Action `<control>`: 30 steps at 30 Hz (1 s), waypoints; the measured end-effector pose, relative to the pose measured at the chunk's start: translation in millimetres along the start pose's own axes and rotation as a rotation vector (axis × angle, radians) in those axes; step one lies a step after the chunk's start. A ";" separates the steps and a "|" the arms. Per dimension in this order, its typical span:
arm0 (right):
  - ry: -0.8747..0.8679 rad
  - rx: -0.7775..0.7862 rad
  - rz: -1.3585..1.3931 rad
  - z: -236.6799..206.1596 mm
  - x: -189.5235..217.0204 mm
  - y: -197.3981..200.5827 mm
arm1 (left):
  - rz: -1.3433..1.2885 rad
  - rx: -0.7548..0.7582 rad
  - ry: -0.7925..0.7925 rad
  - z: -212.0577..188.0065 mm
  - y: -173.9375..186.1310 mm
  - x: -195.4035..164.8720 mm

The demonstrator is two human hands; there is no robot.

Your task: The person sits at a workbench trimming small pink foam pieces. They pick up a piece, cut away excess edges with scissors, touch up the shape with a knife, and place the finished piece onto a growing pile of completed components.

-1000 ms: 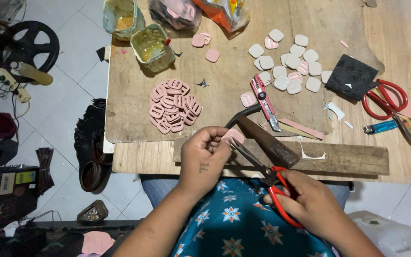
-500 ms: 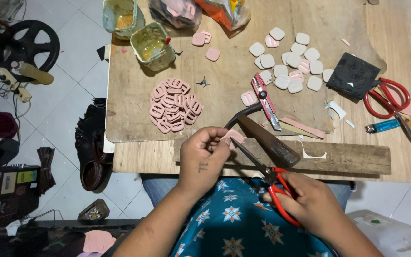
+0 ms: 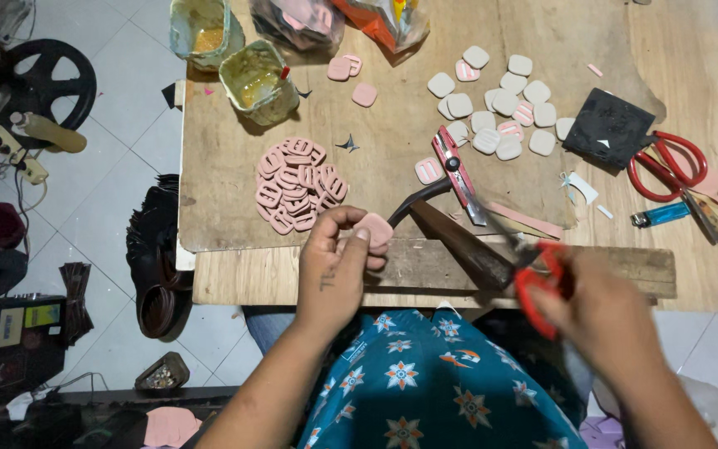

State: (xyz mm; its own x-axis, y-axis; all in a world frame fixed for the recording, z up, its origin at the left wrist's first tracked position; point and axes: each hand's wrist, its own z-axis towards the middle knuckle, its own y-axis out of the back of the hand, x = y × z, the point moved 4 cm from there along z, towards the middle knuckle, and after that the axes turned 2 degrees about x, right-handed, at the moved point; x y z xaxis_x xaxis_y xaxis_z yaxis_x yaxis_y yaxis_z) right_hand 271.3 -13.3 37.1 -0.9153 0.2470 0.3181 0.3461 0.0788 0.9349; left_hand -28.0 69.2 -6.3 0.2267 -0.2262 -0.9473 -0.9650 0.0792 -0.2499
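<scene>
since a moment ago my right hand (image 3: 600,320) swings the red scissors (image 3: 538,278) away while my left hand (image 3: 338,266) pinches the pink piece (image 3: 373,230), which may slip or get miscut.

Pink piece (image 3: 375,229), red scissors (image 3: 536,283) in hands

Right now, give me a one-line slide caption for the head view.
Left hand pinches a small pink piece while the blurred right hand grips red-handled scissors over a cluttered wooden table.
</scene>
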 end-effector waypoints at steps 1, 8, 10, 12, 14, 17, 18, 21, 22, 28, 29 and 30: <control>-0.082 -0.035 -0.080 9.5 -11.9 1.5 | -0.033 0.019 -0.006 -0.8 0.3 3.0; -0.002 -0.019 -0.172 51.9 -46.7 -19.1 | -0.156 0.018 0.061 -7.2 2.9 19.2; 0.023 -0.025 -0.177 52.6 -45.9 -24.4 | -0.155 -0.013 0.107 -8.6 6.2 22.8; 0.054 -0.032 -0.181 50.6 -42.3 -24.5 | -0.160 -0.037 0.133 -10.4 9.8 25.1; 0.069 -0.041 -0.190 48.2 -35.8 -21.6 | -0.128 -0.048 0.129 -12.0 11.8 26.3; 0.082 -0.029 -0.103 46.2 -19.9 -14.7 | -0.104 -0.060 0.080 -12.5 12.6 25.4; 0.092 -0.007 0.001 46.8 -13.1 -12.3 | -0.100 -0.064 0.057 -12.6 12.4 24.3; -0.004 0.193 0.107 53.0 10.6 -18.4 | -0.150 -0.036 0.062 -13.3 10.3 22.7; -0.057 0.279 0.108 54.1 18.1 -22.2 | -0.142 -0.040 0.057 -13.5 9.5 22.0; 0.035 0.411 -0.060 53.7 51.0 -31.2 | -0.119 -0.071 0.061 -15.5 13.3 21.6; 0.054 0.407 -0.051 53.7 51.5 -31.7 | -0.125 -0.076 0.058 -15.2 14.3 22.3; 0.074 0.402 -0.042 54.5 51.3 -32.7 | -0.130 -0.080 0.056 -15.0 15.5 22.9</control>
State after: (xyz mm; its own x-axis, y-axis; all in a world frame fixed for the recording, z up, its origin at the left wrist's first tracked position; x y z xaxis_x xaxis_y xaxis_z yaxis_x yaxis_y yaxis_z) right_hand 224.3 49.4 14.2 -0.9377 0.1668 0.3048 0.3474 0.4619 0.8160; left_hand -39.8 50.6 -28.8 0.3453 -0.2831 -0.8948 -0.9358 -0.0319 -0.3511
